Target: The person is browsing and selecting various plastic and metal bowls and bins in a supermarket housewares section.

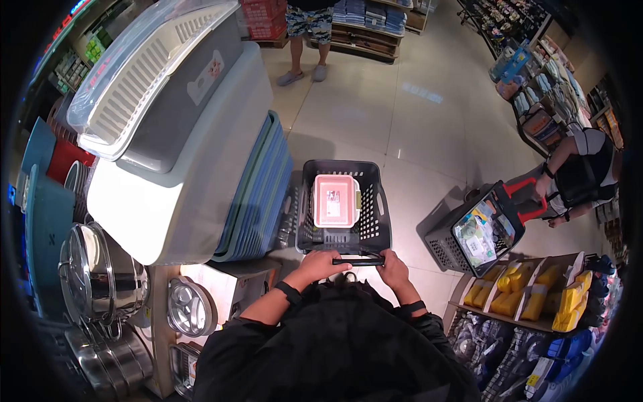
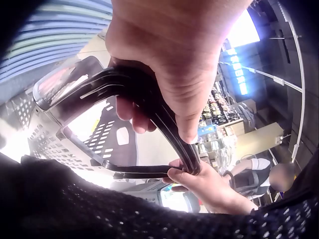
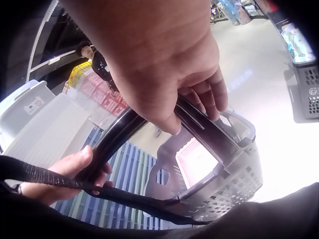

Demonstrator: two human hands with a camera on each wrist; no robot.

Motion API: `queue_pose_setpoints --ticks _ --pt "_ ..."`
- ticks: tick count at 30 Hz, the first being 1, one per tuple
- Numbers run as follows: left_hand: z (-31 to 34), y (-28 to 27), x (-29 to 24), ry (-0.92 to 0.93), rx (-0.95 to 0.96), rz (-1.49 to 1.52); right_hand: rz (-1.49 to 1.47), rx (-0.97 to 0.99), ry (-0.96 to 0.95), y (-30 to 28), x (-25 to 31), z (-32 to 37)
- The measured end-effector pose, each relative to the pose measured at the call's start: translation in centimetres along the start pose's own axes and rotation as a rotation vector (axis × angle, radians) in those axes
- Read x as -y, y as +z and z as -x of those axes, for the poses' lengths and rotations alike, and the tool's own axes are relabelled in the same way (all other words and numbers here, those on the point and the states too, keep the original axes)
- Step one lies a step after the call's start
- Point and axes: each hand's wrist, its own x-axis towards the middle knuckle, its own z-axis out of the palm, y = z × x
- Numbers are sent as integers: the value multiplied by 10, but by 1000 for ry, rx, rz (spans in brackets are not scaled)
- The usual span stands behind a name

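Dark grey and perforated, the basket (image 1: 372,201) sits at the centre of the frame, a pink container (image 1: 337,209) inside it. Both the left hand (image 1: 317,266) and the right hand (image 1: 394,270) grip its black handle (image 1: 360,262), fingers curled. Stacked blue bins (image 1: 258,194) stand to its left; another basket (image 1: 447,246) is at right.

The head view looks from above the near side of the dark basket (image 1: 384,224), facing forward and steeply down, and takes in a wide stretch around it. The left wrist view looks from close by the left hand (image 1: 318,266), beside the basket's handle (image 1: 358,262), across to the right hand (image 1: 395,270). The right wrist view, equally close, faces back across the handle, towards the basket's left. All three share the basket, its handle and both hands.
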Motion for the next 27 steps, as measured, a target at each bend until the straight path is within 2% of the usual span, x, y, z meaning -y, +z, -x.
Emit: queue_pose_setpoints --ticks 10,17,27 --pt "-32 -15 -9 -43 -51 26 27 73 0 -19 -4 -48" --pt "-62 -31 -16 -54 -134 64 56 143 -81 -36 -10 -98" --pt "-108 -58 -13 -103 -144 98 68 119 -94 -55 -4 -159"
